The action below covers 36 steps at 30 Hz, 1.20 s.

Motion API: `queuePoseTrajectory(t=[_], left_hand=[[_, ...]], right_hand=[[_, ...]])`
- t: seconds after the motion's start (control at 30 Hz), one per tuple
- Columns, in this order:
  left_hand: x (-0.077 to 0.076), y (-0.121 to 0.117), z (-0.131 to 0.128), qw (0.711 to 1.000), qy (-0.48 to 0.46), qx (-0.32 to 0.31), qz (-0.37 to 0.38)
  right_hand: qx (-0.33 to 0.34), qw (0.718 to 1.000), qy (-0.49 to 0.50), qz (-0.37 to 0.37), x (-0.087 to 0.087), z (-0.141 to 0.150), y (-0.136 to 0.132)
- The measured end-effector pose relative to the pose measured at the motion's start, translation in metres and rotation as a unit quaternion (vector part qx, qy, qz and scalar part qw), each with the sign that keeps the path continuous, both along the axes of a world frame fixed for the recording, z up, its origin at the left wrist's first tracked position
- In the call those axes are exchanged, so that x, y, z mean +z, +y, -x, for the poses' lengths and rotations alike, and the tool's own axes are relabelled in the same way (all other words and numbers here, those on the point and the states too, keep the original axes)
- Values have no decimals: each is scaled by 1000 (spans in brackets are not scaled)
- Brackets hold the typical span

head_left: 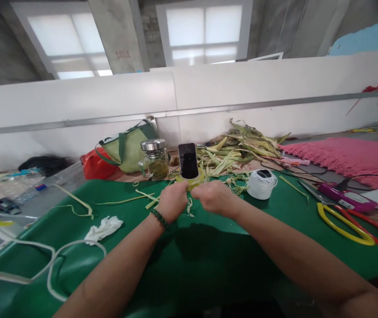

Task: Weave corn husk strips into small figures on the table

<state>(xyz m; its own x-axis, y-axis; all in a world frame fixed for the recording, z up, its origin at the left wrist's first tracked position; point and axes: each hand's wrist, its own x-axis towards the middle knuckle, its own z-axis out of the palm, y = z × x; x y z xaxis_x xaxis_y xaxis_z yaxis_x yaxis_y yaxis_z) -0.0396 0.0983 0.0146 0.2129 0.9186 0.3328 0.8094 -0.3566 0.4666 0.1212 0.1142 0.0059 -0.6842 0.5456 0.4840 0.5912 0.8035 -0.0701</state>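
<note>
My left hand, with a dark green bead bracelet at the wrist, is closed with its fingertips pinched together. Close beside it on the right, my right hand is closed too, knuckles up. What the fingers hold, if anything, is too small to make out. Between and just below the hands shows a small pale, curled strip of plant fibre. Right behind the hands a black phone stands upright in a yellowish roll of tape. Several green-yellow husk strips lie left of my left hand.
A green cloth covers the table. At the back stand a glass jar, a green bag and a heap of corn husks. To the right are a white tub and large scissors; left, crumpled tissue and white cord.
</note>
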Motion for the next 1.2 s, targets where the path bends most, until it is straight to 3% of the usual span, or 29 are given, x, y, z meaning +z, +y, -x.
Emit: queuePoseTrajectory(t=[0.1, 0.17, 0.2, 0.27, 0.3, 0.4, 0.47, 0.53, 0.6, 0.63, 0.7, 0.77, 0.83, 0.9, 0.97, 1.0, 1.07, 1.13, 1.2], left_hand=[[0, -14, -10, 969, 18, -217, 120], [3, -19, -11, 933, -79, -308, 169], [5, -18, -9, 926, -169, -295, 164], [7, -11, -4, 931, -285, -204, 99], [7, -6, -1, 949, -279, -142, 46], [0, 3, 2, 997, -69, -3, -41], [-5, 0, -2, 999, 38, -17, 3], [-5, -7, -7, 982, 33, -170, 77], [-2, -12, -8, 937, -76, -313, 136], [1, -12, -7, 931, -151, -305, 135], [3, -7, -4, 947, -246, -190, 76], [1, 0, -2, 980, -190, -59, -16], [-5, 4, -3, 997, -45, 16, -54], [-12, 0, -8, 998, 65, 14, -14], [-14, -8, -12, 993, 82, -67, 52], [-12, -13, -14, 985, 54, -137, 94], [-6, -19, -14, 931, -96, -292, 198], [1, -21, -11, 861, -317, -313, 245], [4, -18, -9, 808, -472, -267, 230]], right_hand=[[-20, 998, 49, 30, 8, -18, 11], [-15, 996, 67, 61, 7, -21, 18], [-8, 995, 69, 74, 5, -19, 19], [12, 994, 62, 89, -3, -7, 16], [21, 995, 52, 83, -7, -1, 12], [11, 1000, 20, 21, -12, 7, 2], [-19, 999, 26, 2, -7, -2, 4], [-21, 997, 65, 47, 0, -13, 12], [1, 987, 113, 119, 3, -18, 20], [13, 980, 129, 148, 3, -16, 22], [27, 975, 132, 174, -1, -6, 18], [15, 985, 88, 151, -6, 7, 8], [-31, 995, 27, 94, -8, 12, -2], [-85, 995, -8, 45, -5, 6, -5], [-82, 995, 4, 60, 2, -7, 1], [-51, 994, 25, 92, 4, -13, 6], [33, 979, 97, 175, 8, -22, 18], [97, 947, 181, 246, 7, -21, 27], [124, 919, 241, 285, 2, -12, 29]])
